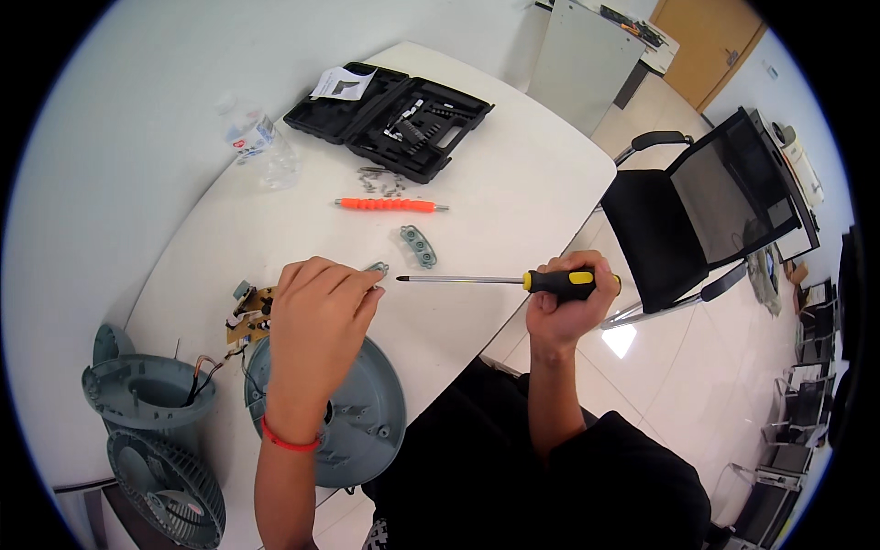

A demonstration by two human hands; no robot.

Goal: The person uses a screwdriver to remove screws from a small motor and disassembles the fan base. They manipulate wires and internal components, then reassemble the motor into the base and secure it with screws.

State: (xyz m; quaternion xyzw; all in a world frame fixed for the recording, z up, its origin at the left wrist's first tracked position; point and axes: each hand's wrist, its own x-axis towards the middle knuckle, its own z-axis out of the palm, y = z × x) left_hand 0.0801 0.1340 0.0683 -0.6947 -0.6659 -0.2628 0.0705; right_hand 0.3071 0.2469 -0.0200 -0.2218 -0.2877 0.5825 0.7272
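My right hand grips a yellow-and-black screwdriver, whose long metal shaft points left. Its dark tip stops just short of my left hand. The fingers of that left hand are drawn together in a pinch, and what they hold is hidden. A small grey-green plastic piece shows beside the fingertips; I cannot tell if it is held or lies on the table. Farther off lies a curved grey-green piece with round buttons. Beneath my left wrist is a round grey-green base, partly covered by the forearm.
A circuit board with wires lies left. Fan housing parts and a round grille are at the table's left edge. Beyond are an orange flexible shaft, loose bits, an open black toolcase, a clear bottle; right, an office chair.
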